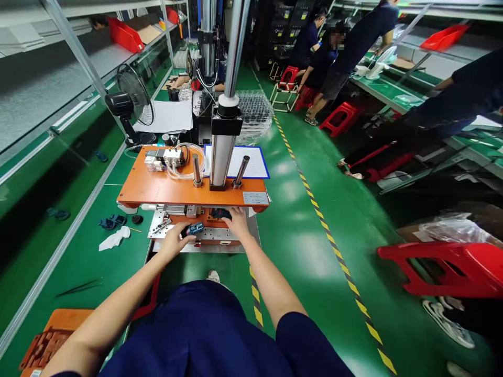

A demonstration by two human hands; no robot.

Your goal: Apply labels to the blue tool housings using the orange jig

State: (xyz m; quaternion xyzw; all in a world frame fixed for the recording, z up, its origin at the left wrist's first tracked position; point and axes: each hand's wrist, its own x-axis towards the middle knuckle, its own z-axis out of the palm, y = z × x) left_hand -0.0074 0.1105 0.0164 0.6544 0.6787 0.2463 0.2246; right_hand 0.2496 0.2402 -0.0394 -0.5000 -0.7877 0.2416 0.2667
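My left hand (175,242) is closed around one end of a small dark blue part (194,229) with a lighter grey-blue face, held just above the front of the metal base plate (214,233). Under the orange top plate (184,191) of a bench press, my right hand (238,224) has its fingers on a dark part (221,213) at the orange fixture (208,220). The top plate's edge partly covers that part and those fingertips. A toggle clamp (162,225) lies left of my left hand.
On the green bench at left are dark blue parts (112,222), a white cloth (115,239), tweezers (80,287) and a brown fixture block (45,348). A fan (133,97) stands behind. The press cylinder (223,157) rises centrally. Co-workers and red stools (341,118) are at right.
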